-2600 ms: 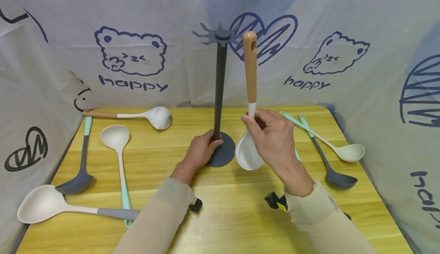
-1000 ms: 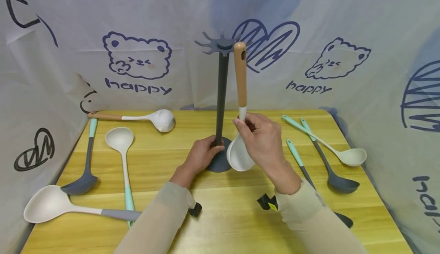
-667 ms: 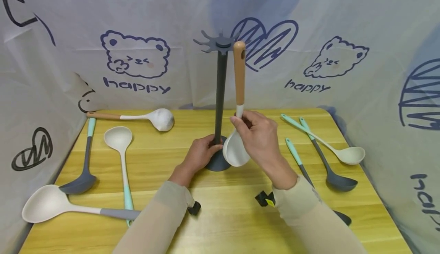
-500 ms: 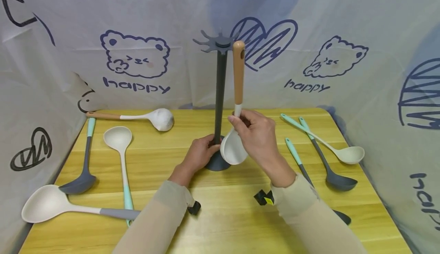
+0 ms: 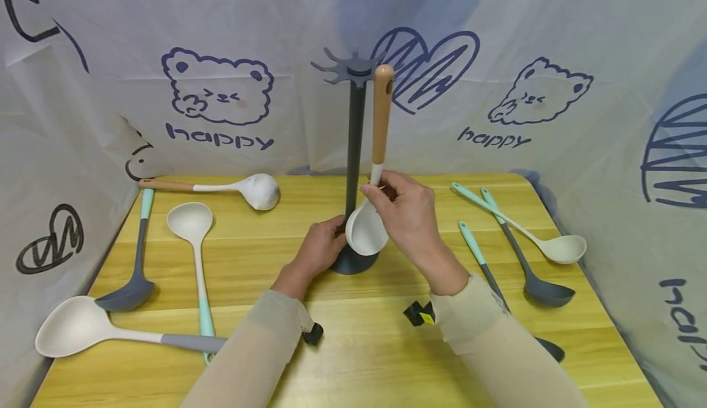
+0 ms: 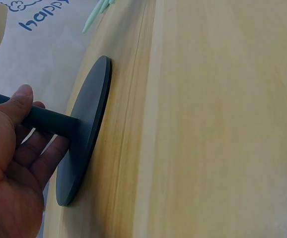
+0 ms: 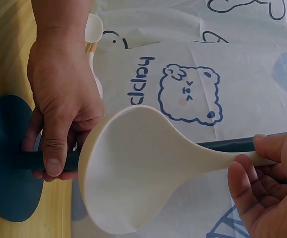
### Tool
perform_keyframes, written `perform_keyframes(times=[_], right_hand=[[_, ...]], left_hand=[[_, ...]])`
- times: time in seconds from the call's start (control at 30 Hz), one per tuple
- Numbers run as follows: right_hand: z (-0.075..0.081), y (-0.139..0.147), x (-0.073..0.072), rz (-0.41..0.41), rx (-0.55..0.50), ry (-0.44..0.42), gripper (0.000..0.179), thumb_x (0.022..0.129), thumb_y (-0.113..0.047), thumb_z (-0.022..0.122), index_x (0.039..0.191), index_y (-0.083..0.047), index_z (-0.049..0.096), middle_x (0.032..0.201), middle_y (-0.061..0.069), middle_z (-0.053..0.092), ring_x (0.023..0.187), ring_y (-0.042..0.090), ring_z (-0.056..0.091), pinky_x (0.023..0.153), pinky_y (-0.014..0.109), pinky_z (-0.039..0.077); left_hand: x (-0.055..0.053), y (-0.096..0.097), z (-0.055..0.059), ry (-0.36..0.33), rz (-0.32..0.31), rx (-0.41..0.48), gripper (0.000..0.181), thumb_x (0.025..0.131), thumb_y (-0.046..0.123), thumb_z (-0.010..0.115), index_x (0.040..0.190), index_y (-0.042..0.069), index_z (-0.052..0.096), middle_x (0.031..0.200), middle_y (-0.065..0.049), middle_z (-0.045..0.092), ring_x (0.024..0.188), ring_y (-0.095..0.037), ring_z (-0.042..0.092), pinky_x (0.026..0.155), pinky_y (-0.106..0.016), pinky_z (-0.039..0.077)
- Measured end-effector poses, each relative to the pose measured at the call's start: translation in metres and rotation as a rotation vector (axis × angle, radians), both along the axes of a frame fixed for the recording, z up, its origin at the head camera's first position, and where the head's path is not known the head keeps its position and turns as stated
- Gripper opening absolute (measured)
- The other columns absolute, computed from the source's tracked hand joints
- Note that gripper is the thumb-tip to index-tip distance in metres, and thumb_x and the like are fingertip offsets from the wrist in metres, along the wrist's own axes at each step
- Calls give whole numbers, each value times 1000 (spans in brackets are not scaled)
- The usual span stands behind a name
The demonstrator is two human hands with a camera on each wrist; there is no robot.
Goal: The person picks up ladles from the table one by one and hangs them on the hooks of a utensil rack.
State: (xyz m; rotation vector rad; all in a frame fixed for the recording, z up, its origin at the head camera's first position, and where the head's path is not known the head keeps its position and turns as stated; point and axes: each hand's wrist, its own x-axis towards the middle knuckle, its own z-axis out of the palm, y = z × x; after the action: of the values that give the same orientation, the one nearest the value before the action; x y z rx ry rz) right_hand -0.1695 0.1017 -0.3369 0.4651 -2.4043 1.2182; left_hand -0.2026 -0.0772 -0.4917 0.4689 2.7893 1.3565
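A dark utensil stand (image 5: 356,138) with a ring of curved hooks on top and a round base (image 6: 91,114) stands on the table. My left hand (image 5: 317,248) grips its pole just above the base, fingers wrapped round it in the left wrist view. My right hand (image 5: 409,221) pinches the white neck of a ladle (image 5: 366,231) between thumb and fingers. The ladle is nearly upright, wooden handle up, bowl (image 7: 133,173) down in front of the lower pole. Its holed handle end overlaps the right-hand hooks in the head view; whether they touch I cannot tell.
On the left of the wooden table (image 5: 353,359) lie several ladles, including a wooden-handled one (image 5: 259,192), a cream one (image 5: 189,221) and a dark one (image 5: 128,296). More lie at right: a cream one (image 5: 563,248) and dark ones (image 5: 548,292). Drawn-on white cloth (image 5: 309,15) surrounds the table.
My right hand has carried the ladle left and slightly up, so its bowl now overlaps the stand's pole and base. The left hand keeps its grip on the pole.
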Motion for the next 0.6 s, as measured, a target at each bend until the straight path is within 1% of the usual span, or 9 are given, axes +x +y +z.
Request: perform_keyframes(times=[0.17, 0.33, 0.47, 0.53, 0.6], right_hand=[[0, 1, 1, 11, 21, -15, 18, 98, -18, 78, 107, -3, 79, 95, 12, 78, 81, 24, 73, 70, 41, 63], [-3, 8, 5, 20, 55, -43, 20, 98, -18, 79, 113, -5, 79, 105, 11, 78, 86, 25, 75, 73, 41, 64], [-7, 25, 10, 1, 97, -65, 26, 98, -18, 78, 119, -3, 78, 107, 12, 78, 90, 27, 75, 75, 43, 64], [-9, 38, 12, -21, 145, -79, 24, 99, -18, 76, 118, -2, 77, 104, 12, 77, 90, 26, 74, 74, 42, 64], [-12, 52, 13, -45, 216, -104, 21, 101, -18, 73, 115, -2, 77, 100, 11, 77, 87, 25, 72, 73, 42, 62]], left_hand=[[1, 0, 1, 2, -3, -6, 27, 106, 18, 67, 130, 9, 71, 121, -11, 78, 116, -29, 73, 99, -46, 59], [1, -1, -1, 10, -5, -12, 30, 105, 16, 67, 134, 9, 70, 123, -12, 77, 118, -30, 72, 101, -46, 58], [0, 0, -2, 12, -10, -14, 32, 105, 16, 67, 136, 8, 69, 125, -13, 76, 120, -31, 72, 101, -47, 58], [0, -1, -2, 13, -9, -9, 31, 105, 16, 67, 135, 8, 69, 125, -13, 77, 119, -31, 72, 101, -47, 58], [0, -1, -3, 16, -7, -6, 30, 105, 16, 67, 134, 8, 70, 124, -13, 77, 119, -31, 72, 100, -48, 59]])
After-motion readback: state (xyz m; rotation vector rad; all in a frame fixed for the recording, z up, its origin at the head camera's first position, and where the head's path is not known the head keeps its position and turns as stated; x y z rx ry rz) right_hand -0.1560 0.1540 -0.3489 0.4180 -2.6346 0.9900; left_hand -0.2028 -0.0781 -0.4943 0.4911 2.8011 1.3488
